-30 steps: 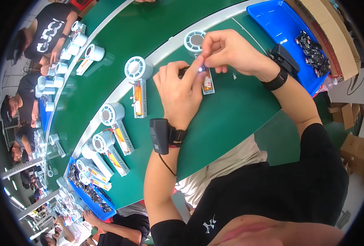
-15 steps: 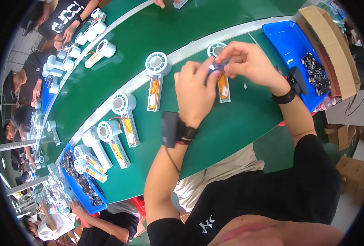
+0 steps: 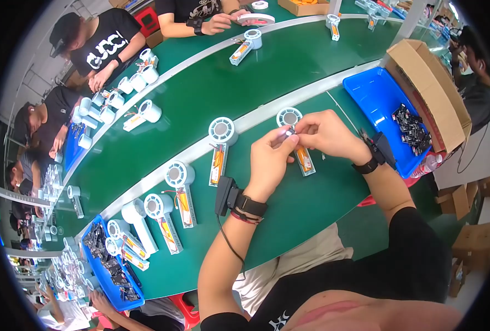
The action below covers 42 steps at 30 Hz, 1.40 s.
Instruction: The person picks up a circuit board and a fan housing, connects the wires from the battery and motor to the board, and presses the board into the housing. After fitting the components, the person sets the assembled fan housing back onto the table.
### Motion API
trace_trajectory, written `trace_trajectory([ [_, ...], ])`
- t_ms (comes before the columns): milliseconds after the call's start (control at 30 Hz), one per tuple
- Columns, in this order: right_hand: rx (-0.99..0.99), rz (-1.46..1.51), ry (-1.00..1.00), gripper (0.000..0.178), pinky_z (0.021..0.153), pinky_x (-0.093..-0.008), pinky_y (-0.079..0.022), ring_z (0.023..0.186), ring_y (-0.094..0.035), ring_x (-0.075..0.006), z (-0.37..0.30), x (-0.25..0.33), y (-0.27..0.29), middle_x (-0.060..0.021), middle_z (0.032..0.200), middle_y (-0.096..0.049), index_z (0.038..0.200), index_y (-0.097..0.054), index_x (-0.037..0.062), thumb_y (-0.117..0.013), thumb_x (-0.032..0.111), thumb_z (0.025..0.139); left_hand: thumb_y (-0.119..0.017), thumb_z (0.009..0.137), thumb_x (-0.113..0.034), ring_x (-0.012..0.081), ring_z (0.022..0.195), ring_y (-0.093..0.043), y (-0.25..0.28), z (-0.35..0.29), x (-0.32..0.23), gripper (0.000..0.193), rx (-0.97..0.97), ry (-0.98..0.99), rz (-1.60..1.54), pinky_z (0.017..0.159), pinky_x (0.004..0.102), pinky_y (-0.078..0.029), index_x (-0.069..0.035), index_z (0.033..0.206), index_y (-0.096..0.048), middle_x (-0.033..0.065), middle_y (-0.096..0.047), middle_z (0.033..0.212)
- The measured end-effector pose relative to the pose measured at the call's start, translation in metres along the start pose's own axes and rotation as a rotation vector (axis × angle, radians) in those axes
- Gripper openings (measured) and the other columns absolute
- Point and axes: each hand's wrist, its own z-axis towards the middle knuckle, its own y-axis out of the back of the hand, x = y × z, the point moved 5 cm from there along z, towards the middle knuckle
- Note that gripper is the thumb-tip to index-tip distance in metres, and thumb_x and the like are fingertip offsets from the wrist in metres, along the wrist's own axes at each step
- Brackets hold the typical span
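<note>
My left hand (image 3: 272,163) and my right hand (image 3: 331,135) meet with pinched fingers at a small part (image 3: 290,132) with a bright white spot, mostly hidden by the fingertips. Directly beneath them lies a light-blue handheld fan (image 3: 289,116), its round head just beyond my fingers. Its handle is uncovered and shows an orange battery (image 3: 304,161). Left of my hands lies another fan (image 3: 223,131) with its handle uncovered the same way. Farther left, several more fans (image 3: 177,175) lie along the bench, some with red wires sticking out.
At right stands a blue bin (image 3: 366,91) of small black boards (image 3: 411,129), beside an open cardboard box (image 3: 429,88). Another blue bin (image 3: 124,291) sits at the lower left. A green conveyor belt (image 3: 201,83) carries fans beyond a metal rail (image 3: 261,110). Co-workers sit along the far side.
The view has shifted, so the bench sits lower and more of the far side shows. Both hands remain together over the same fan; the bluish glow between the fingers now looks like a white spot.
</note>
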Motion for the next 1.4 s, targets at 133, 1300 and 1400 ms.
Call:
trace_trajectory([
  [133,-0.121,-0.174,0.222,0.010,0.061,-0.0277,-0.055,0.067,-0.067,-0.0139,0.000,0.007,0.001,-0.0071,0.081,-0.069,0.093,-0.070,-0.0018,-0.074,0.004,0.086,-0.070,0.095,-0.013,0.0106,0.080,-0.068,-0.001,-0.005,-0.004,0.039,-0.022,0.015,0.060,0.058,0.0239,-0.054,0.004,0.130,-0.063,0.0091,-0.073,0.104],
  [1300,0.168,-0.580,-0.293,0.063,0.057,-0.0343,-0.058,0.067,-0.071,-0.0216,0.331,0.049,-0.064,-0.0147,0.090,-0.069,0.131,-0.059,0.0044,-0.055,0.058,0.098,-0.064,0.092,-0.008,0.0416,0.083,-0.066,-0.033,-0.032,0.016,0.035,-0.204,-0.462,0.560,0.070,0.0482,-0.055,-0.003,0.126,-0.062,0.0179,-0.067,0.100],
  [1400,0.151,-0.611,-0.410,0.064,0.056,-0.0351,-0.059,0.067,-0.071,-0.0223,0.350,0.040,-0.088,-0.0152,0.090,-0.069,0.127,-0.061,0.0032,-0.055,0.059,0.097,-0.064,0.091,-0.009,0.0391,0.079,-0.067,-0.030,-0.027,0.023,0.038,-0.187,-0.468,0.577,0.066,0.0472,-0.056,-0.006,0.129,-0.061,0.0155,-0.065,0.100],
])
